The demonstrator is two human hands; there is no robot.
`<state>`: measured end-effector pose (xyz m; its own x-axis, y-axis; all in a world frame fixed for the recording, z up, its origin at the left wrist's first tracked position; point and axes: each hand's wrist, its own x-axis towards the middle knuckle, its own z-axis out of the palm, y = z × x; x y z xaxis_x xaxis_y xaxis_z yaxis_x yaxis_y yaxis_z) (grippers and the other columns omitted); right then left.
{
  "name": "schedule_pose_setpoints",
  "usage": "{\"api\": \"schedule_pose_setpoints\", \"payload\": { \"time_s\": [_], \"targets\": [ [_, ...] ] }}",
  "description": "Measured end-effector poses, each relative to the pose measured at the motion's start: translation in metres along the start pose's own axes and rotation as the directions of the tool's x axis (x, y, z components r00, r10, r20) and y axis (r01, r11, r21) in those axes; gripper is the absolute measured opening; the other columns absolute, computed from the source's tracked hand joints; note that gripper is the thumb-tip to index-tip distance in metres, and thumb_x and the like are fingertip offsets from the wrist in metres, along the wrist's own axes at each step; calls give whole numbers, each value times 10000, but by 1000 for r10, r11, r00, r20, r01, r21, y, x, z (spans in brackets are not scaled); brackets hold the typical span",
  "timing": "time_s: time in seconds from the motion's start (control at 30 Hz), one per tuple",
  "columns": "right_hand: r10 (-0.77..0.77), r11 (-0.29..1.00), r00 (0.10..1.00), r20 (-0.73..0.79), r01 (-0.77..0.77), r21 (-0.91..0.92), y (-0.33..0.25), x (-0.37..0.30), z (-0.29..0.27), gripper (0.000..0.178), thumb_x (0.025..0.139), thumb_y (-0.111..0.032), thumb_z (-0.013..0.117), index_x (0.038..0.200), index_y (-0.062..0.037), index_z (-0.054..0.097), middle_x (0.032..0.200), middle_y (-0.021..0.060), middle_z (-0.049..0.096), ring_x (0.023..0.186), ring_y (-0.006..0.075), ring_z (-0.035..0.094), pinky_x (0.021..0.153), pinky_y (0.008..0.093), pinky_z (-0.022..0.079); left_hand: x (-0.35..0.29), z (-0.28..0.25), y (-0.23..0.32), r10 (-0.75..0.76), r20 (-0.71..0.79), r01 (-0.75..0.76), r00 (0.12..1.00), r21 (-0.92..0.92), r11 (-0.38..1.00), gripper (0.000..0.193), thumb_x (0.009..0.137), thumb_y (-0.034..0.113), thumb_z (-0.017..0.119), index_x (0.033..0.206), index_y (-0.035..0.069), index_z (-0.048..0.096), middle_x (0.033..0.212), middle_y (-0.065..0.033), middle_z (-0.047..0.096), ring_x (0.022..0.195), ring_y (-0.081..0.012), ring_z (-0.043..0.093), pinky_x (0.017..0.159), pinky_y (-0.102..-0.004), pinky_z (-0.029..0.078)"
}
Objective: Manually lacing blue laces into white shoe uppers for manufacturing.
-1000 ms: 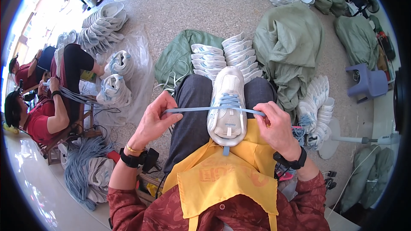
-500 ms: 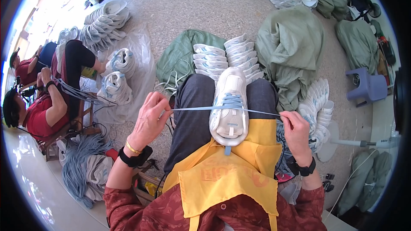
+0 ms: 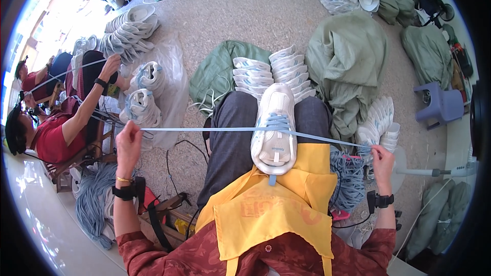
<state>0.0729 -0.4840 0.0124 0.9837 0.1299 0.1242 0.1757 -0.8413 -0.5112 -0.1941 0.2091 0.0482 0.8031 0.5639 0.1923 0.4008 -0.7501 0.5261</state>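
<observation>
A white sneaker [image 3: 274, 149] rests on my lap between my knees, toe pointing away from me. Its pale blue shoelace [image 3: 199, 130] is threaded through the upper eyelets and stretches out taut to both sides. My left hand [image 3: 129, 143], far out to the left, pinches one end in closed fingers. Out on the right, my right hand [image 3: 382, 161] grips the other end, also closed. Under the shoe lies my yellow apron [image 3: 276, 225].
Stacked white shoe uppers [image 3: 251, 74] stand beyond my knees, beside green sacks [image 3: 348, 46]. Blue lace bundles lie at left [image 3: 94, 199] and right [image 3: 348, 179]. A co-worker in a red shirt [image 3: 61, 135] sits at left. A purple stool [image 3: 437, 105] stands at right.
My hands have moved farther apart, drawing longer lengths of lace out of the sneaker on both sides. The co-worker at left has stretched out an arm, pulling a lace.
</observation>
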Motion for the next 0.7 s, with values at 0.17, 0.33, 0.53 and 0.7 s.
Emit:
{"api": "schedule_pose_setpoints", "payload": {
  "time_s": [0.17, 0.33, 0.53, 0.7],
  "targets": [
    [103, 995, 995, -14, -103, 13, 100, 9, -9, 157, 934, -8, 671, 1048, 7, 778, 769, 109, 740, 600, 150, 662, 566, 299, 514, -1, -40, -69, -82, -72, 86, 994, 43, 995, 137, 937, 18, 647, 874, 9, 526, 703, 16, 448, 668, -68, 403, 586, -271, 357],
    [379, 905, 925, 18, -375, 202, 166, 9, -28, 167, 961, 10, 637, 1074, 20, 760, 813, 80, 730, 623, 127, 678, 539, 268, 568, 0, -65, -92, -134, -82, 138, 988, 37, 990, 145, 954, 11, 640, 866, 19, 525, 700, 31, 437, 660, -61, 392, 575, -259, 340],
    [309, 934, 951, -15, -301, 191, 198, 16, -29, 155, 957, 39, 625, 1049, 43, 749, 827, 87, 717, 636, 145, 696, 558, 280, 593, 2, -86, -117, -144, -95, 153, 985, 105, 983, 140, 948, 40, 652, 863, 24, 542, 660, 39, 447, 615, -49, 391, 538, -263, 321],
    [314, 945, 949, -18, -311, 101, 210, 15, -39, 129, 954, 12, 630, 1008, 28, 746, 788, 86, 722, 617, 154, 707, 548, 288, 598, 16, -91, -107, -238, -38, 241, 971, 115, 964, 178, 904, 49, 705, 861, 8, 537, 657, -1, 467, 622, -88, 422, 569, -291, 373]
  ]
}}
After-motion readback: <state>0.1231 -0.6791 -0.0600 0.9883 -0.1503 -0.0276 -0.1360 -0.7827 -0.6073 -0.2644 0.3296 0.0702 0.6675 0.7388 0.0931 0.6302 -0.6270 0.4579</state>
